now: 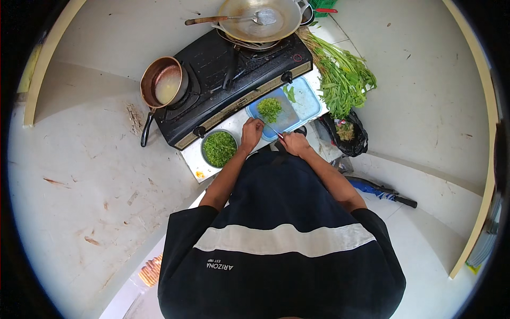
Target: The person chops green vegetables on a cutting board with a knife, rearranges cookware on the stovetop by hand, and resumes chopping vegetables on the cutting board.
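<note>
My right hand [295, 143] grips a small knife [280, 136] by its dark red handle, the blade slanting toward my left hand. Close to the blade's tip is my left hand [252, 133], its fingers bent together at the tray's near left edge. Whether it pinches anything is too small to tell. Both hands are over the near side of a light blue plastic tray [312, 104]. Finely chopped greens [269, 109] form a small heap on it, with loose green leaves [290, 94] toward the far right. Left of my left hand, a round bowl holds more chopped greens [219, 149].
Behind the tray stands a black two-burner gas stove [207, 73]. It carries a saucepan [175, 89] with cloudy liquid and a wok [239, 34] with a spatula [223, 19] across it. Leafy stalks [344, 75] lie at right, above a black plastic bag [358, 137] of scraps.
</note>
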Tool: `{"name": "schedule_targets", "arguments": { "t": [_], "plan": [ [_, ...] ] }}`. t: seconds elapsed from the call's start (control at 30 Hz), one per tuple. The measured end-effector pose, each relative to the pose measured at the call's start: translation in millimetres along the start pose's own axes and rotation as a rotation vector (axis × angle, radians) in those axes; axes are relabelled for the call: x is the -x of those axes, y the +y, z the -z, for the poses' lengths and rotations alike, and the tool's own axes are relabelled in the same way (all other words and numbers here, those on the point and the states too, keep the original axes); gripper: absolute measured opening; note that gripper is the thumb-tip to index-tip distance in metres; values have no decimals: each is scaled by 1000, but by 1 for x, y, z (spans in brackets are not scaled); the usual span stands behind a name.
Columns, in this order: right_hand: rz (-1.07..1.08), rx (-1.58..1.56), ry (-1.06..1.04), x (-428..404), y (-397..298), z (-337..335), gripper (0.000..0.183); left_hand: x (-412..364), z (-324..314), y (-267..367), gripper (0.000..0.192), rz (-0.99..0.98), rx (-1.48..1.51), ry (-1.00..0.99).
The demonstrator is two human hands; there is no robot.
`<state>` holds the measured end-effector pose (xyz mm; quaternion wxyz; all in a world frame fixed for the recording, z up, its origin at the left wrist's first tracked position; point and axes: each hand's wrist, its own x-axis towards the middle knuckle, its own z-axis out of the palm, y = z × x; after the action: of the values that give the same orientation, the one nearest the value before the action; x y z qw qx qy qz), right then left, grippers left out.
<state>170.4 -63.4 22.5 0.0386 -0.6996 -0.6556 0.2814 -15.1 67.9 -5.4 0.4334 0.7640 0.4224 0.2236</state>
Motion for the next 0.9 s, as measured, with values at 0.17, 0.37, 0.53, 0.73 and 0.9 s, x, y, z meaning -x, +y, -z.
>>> {"name": "schedule_targets", "arguments": {
  "t": [0.17, 0.37, 0.53, 0.73, 0.9],
  "plan": [
    [22, -4, 21, -13, 4, -11, 40, 5, 5, 2, 18, -133, -63, -37],
    [9, -27, 32, -17, 2, -6, 41, -8, 22, -6, 27, -307, -262, -192],
    [-22, -28, -2, -7, 5, 0, 44, -26, 29, -10, 20, -362, -320, -331],
    [-43, -44, -9, 6, 5, 8, 46, -20, 22, -7, 9, -257, -233, -270],
    [-49, -59, -32, 11, -1, 14, 45, -5, 8, -10, 9, -77, -106, -80]
  ]
}}
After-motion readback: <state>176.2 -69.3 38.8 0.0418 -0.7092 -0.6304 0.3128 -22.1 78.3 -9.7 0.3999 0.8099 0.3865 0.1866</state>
